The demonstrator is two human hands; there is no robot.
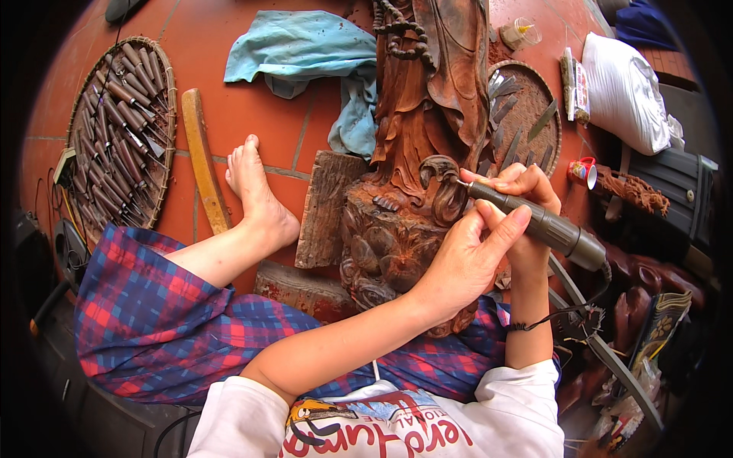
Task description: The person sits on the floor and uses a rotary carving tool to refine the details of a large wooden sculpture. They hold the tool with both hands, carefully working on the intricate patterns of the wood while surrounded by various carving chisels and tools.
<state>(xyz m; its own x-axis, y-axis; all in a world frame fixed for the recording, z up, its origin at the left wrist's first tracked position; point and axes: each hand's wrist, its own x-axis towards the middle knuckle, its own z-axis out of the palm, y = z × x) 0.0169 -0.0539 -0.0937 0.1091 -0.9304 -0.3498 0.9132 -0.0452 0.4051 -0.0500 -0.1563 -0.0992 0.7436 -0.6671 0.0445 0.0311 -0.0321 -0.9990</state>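
A large reddish-brown wood carving (pixel 397 145) with draped folds rises in front of me from a rough, knobbly carved base (pixel 389 248). My right hand (pixel 539 192) is closed around a dark grey rotary tool handpiece (pixel 563 234), its cord trailing off the back end. The tool's thin metal tip reaches a curled scroll (pixel 440 174) on the carving's right side. Just below the tip, my left hand (pixel 463 261) is closed with thumb and fingers against the front of the handpiece. Part of its grip is hidden. Wood blocks (pixel 327 210) sit against the base.
A round woven tray (pixel 169 164) of wooden-handled chisels lies left, beside a curved wooden piece (pixel 200 156). A light-blue cloth (pixel 298 47) is behind. Right are a tray of blades (pixel 551 84), a white sack (pixel 622 91), a red-and-white cup (pixel 584 172) and a grey metal bar (pixel 622 374).
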